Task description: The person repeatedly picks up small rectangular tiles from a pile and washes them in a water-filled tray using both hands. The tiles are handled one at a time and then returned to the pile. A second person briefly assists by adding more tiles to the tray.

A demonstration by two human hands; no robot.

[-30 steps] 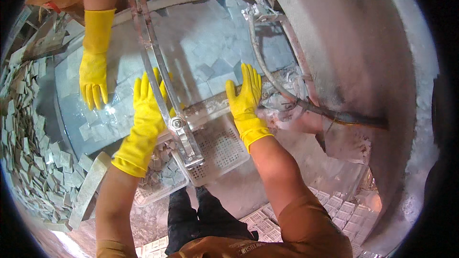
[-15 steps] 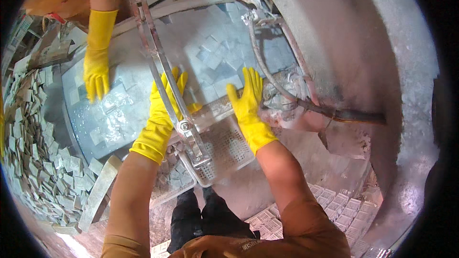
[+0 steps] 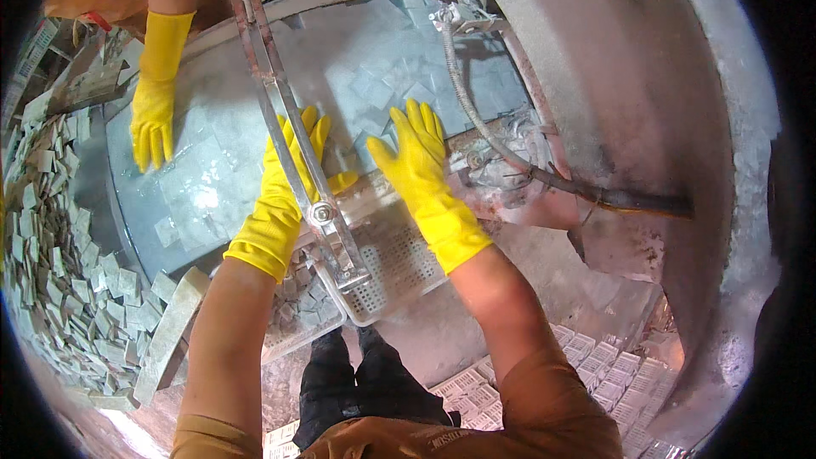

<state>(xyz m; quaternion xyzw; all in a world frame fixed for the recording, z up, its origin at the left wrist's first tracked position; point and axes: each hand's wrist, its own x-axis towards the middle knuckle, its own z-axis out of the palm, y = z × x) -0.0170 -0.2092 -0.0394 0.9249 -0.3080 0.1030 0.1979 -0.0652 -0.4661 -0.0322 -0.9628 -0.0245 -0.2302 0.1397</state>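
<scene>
Both my hands wear yellow rubber gloves. My left hand lies with fingers stretched and thumb apart over the wet grey surface, partly hidden behind a slotted metal bar. To the right of it, my right hand rests open, palm down, at the near edge of the flat grey tiles. Neither hand grips a tile. Several of these square tiles lie loosely spread, some overlapping, under a film of water.
A co-worker's yellow-gloved hand hangs over the far left. A heap of broken tile pieces lies at the left. Below the bar are perforated plastic baskets. A hose and a large curved housing stand on the right.
My right hand has slid left and slightly away from me, over the tiles. My left hand has shifted little. The co-worker's hand has moved left.
</scene>
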